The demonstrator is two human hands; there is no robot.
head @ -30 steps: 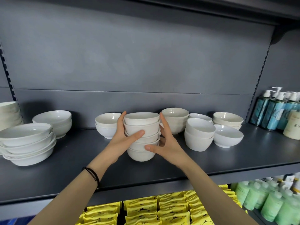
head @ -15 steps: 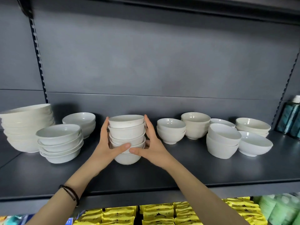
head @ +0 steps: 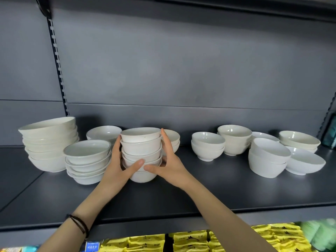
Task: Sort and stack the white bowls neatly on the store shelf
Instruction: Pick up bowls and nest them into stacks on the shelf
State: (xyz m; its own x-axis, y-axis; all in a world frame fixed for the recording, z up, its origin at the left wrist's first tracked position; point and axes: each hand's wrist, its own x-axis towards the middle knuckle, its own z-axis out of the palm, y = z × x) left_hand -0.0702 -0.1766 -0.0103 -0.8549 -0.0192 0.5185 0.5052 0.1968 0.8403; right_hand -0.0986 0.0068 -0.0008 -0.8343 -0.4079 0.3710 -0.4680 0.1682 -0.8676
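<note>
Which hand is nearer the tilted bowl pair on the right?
Right. The right hand cups the bowl stack on the side facing the tilted pair; the left hand is beyond the stack.

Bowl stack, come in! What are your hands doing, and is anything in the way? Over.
Left hand and right hand clasp the bowl stack, base on the shelf. Wider bowl pile close on its left. Over.
</note>
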